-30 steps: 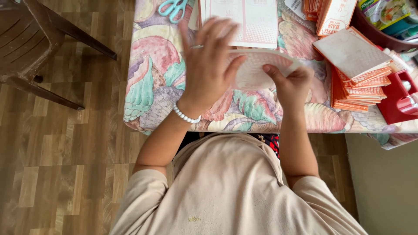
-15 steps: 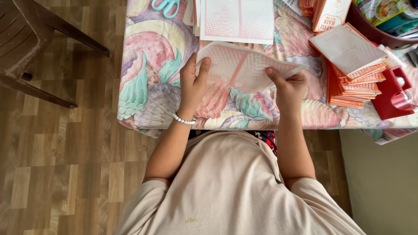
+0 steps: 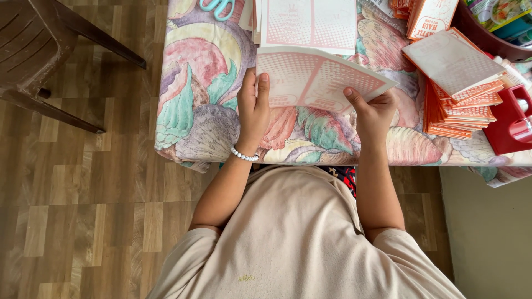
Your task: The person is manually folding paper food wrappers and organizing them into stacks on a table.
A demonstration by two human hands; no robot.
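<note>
I hold a flat red-and-white printed paper sheet (image 3: 316, 77) over the table with both hands. My left hand (image 3: 252, 108), with a white bead bracelet at the wrist, grips the sheet's left edge, thumb on top. My right hand (image 3: 374, 111) pinches its lower right part, thumb on the printed face. The sheet is slightly bent and lifted off the flowered tablecloth (image 3: 205, 99). Just beyond it lies a stack of similar printed sheets (image 3: 307, 22).
A pile of folded orange-and-white paper pieces (image 3: 457, 83) sits to the right, beside a red tape dispenser (image 3: 512, 124). Teal scissors (image 3: 217, 8) lie at the table's far edge. A dark brown plastic chair (image 3: 39, 50) stands on the wood floor at left.
My left hand came down from above the sheet and took hold of its left edge. The sheet has been raised and straightened between both hands.
</note>
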